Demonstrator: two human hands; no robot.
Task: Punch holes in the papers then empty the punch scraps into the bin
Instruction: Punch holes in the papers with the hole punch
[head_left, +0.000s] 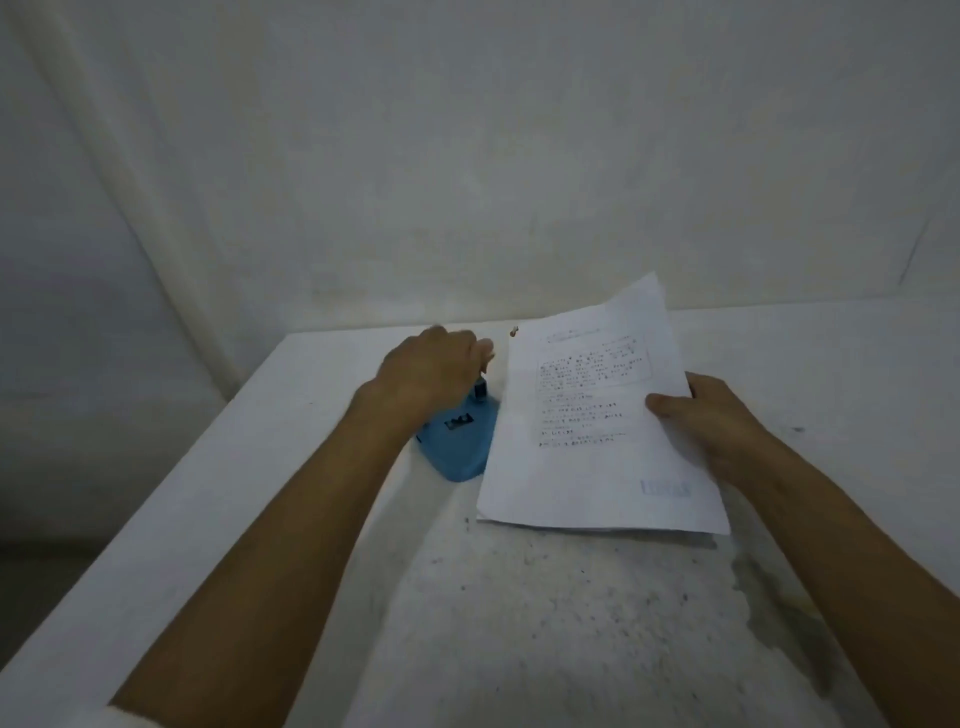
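Note:
A blue hole punch stands on the white table left of centre. My left hand rests over its far end, fingers curled down onto the lever. A printed sheaf of white papers lies tilted to the right of the punch, its left edge against the punch. My right hand grips the papers' right edge, thumb on top. The punch's slot is hidden by the hand and the papers.
A small pale scrap lies on the table just beyond the papers' top left corner. White cloth covers the wall behind. The table's left edge runs diagonally; dark stains mark the surface at right. No bin is in view.

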